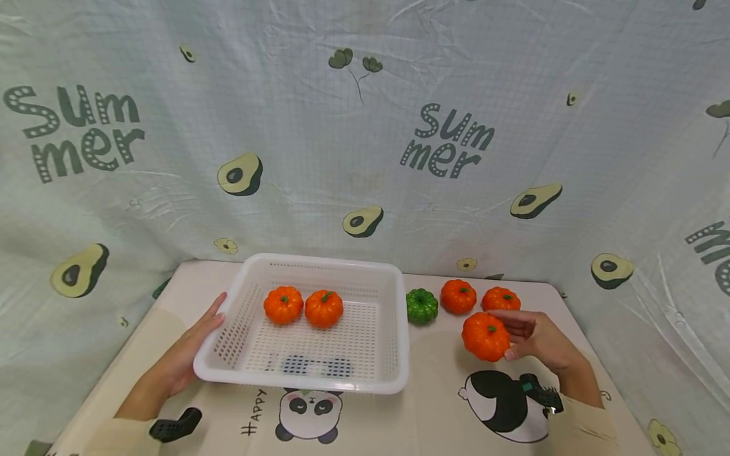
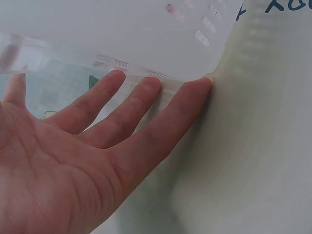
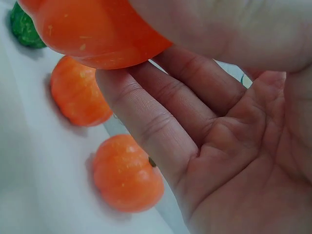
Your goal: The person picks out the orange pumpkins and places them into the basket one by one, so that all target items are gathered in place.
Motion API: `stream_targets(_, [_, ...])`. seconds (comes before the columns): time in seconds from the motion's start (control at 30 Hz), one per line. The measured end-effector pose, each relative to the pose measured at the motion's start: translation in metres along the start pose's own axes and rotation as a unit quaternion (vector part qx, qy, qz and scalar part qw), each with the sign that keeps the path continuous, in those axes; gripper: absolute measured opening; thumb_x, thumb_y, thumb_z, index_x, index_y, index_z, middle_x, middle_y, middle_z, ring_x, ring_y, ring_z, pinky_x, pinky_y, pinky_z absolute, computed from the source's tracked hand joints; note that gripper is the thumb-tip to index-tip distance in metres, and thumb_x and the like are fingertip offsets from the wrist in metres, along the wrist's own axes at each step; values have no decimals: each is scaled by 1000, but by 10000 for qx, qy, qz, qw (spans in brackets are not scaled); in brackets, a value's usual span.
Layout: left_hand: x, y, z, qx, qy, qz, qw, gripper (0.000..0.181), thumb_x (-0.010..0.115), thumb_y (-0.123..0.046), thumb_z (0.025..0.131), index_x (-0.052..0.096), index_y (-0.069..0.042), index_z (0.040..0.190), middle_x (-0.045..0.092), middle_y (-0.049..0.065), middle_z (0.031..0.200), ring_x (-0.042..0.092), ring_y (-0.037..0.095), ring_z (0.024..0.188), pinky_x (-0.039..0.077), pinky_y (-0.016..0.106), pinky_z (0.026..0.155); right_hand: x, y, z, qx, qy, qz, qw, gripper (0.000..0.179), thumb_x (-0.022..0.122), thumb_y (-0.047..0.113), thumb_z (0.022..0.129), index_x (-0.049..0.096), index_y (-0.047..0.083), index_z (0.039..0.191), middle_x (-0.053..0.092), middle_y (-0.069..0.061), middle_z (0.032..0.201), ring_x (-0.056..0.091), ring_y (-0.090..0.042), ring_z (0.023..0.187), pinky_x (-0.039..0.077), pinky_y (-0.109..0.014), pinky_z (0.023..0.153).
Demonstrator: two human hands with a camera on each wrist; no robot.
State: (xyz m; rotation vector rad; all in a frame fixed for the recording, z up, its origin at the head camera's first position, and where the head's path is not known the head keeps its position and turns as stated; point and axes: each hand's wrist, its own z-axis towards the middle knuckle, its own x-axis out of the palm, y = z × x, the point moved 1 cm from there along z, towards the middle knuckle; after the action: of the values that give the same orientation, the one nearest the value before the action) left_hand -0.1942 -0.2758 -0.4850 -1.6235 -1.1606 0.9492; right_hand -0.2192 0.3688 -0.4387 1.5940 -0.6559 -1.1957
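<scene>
My right hand (image 1: 538,339) holds an orange toy pumpkin (image 1: 486,336) between thumb and fingers, above the right part of the table. In the right wrist view the thumb and fingertips touch that pumpkin (image 3: 97,34) at the top. My left hand (image 1: 185,358) is at the left side of a white plastic basket (image 1: 302,386). Its extended fingers (image 2: 146,119) touch the basket's outer wall in the left wrist view. Inside the basket, towards its back left, two orange pumpkins lie side by side, one on the left (image 1: 283,305) and one on the right (image 1: 324,309).
Right of the basket sits a green pumpkin (image 1: 422,306). Two more orange pumpkins, one nearer it (image 1: 458,296) and one farther right (image 1: 501,298), stand along the table's back. A printed curtain (image 1: 319,139) hangs behind the pale table (image 1: 422,411).
</scene>
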Motion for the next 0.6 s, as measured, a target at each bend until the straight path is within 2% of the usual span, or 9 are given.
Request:
stream_targets(0.27, [0,1,0,-15,-5,3,10000,69,28,-57,111,-17,-47,162,-8,16,177,21,52,152,50,47,99,5,5,9,48,38,51,10000,81,88,-2,72,51,-14,143,73,24,121,72,1,109,56,-19,90])
stream_targets(0.6, [1,0,0,28,25,-11,10000,68,28,-56,111,-17,-48,162,-9,16,176,19,53,153,51,50,99,12,14,22,-305,243,212,9990,77,87,-6,73,51,-17,141,73,20,121,72,-2,109,59,-23,88])
